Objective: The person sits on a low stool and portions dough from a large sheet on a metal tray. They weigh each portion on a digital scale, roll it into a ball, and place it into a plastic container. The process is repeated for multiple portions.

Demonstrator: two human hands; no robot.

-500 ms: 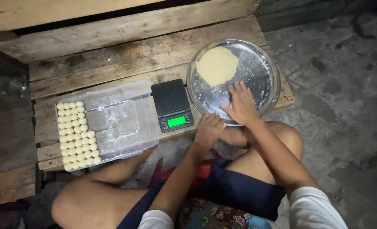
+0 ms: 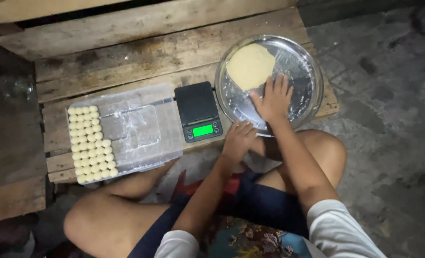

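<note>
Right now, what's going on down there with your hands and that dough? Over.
Right hand open, flat in the metal pan beside the dough. Left hand at the pan's near rim, holding nothing visible. Nothing between hand and dough.

Dim scene lit from above, glare on metal bowl (image 2: 302, 71), dark murky corners, soft focus throughout

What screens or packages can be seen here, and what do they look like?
Scale screen: small glowing green rectangle on the front of a black square kitchen scale, on the wooden planks between tray and bowl.
Plastic tray: clear, rectangular, left of the scale, holding rows of pale dough balls.
No labels or signs visible.
</note>
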